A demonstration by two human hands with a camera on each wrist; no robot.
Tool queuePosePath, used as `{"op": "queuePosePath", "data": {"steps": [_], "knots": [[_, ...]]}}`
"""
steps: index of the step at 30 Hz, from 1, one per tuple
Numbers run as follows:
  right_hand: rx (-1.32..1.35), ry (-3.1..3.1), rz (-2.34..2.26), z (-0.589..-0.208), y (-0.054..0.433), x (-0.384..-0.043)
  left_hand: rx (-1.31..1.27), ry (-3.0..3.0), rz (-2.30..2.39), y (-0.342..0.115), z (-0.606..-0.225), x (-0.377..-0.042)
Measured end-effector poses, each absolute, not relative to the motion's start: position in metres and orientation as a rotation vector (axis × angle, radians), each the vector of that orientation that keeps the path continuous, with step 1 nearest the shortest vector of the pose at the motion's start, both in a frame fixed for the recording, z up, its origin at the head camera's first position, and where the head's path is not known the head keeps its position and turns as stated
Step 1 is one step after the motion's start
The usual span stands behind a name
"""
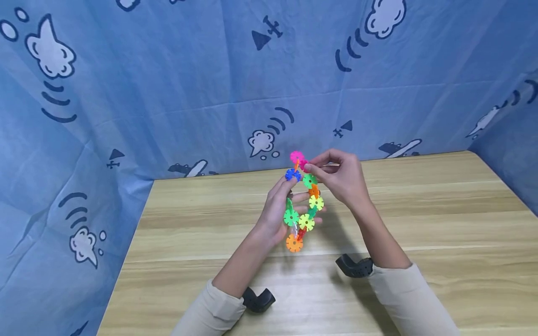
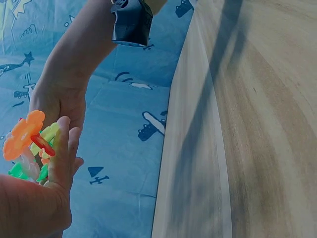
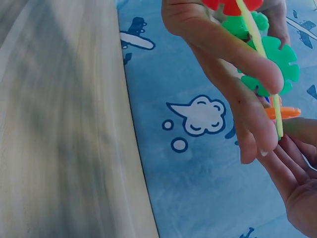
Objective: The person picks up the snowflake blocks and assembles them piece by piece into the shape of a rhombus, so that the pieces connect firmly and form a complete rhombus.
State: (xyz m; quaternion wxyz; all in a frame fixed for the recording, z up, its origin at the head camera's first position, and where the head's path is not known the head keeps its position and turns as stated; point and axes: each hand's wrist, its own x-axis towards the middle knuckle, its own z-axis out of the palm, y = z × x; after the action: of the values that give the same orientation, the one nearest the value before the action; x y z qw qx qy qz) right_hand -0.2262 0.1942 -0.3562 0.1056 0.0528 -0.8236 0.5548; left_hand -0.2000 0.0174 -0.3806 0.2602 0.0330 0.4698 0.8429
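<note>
A loop of small notched plastic discs, linked edge to edge in several colours, is held up above the table. My left hand (image 1: 275,210) grips its left side, with the thumb by the blue disc (image 1: 293,175) and the other fingers reaching behind the loop. At the top, my right hand (image 1: 345,179) pinches a dark pink disc (image 1: 304,165) beside a brighter pink disc (image 1: 297,157). An orange disc (image 1: 294,243) hangs lowest, also visible in the left wrist view. Green discs (image 3: 280,64) show past the left fingers in the right wrist view.
The wooden table (image 1: 189,224) lies below both hands. Blue printed cloth (image 1: 201,93) hangs behind it and along the sides. Black wrist devices (image 1: 258,301) are worn near both sleeve cuffs.
</note>
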Motion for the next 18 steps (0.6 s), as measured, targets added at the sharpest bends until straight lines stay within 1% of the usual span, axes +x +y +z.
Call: {"op": "queuePosePath", "data": {"steps": [6, 14, 18], "knots": [[0.203, -2.483, 1.789, -0.357, 0.201, -0.232, 0.088, 1.249, 2.273, 0.017, -0.380, -0.200], [0.441, -2.591, 1.944, -0.366, 0.219, -0.243, 0.097, 1.205, 2.231, 0.018, -0.382, -0.202], [0.467, -2.624, 2.043, -0.369, 0.226, -0.247, 0.095, 1.194, 2.204, 0.018, -0.382, -0.203]]}}
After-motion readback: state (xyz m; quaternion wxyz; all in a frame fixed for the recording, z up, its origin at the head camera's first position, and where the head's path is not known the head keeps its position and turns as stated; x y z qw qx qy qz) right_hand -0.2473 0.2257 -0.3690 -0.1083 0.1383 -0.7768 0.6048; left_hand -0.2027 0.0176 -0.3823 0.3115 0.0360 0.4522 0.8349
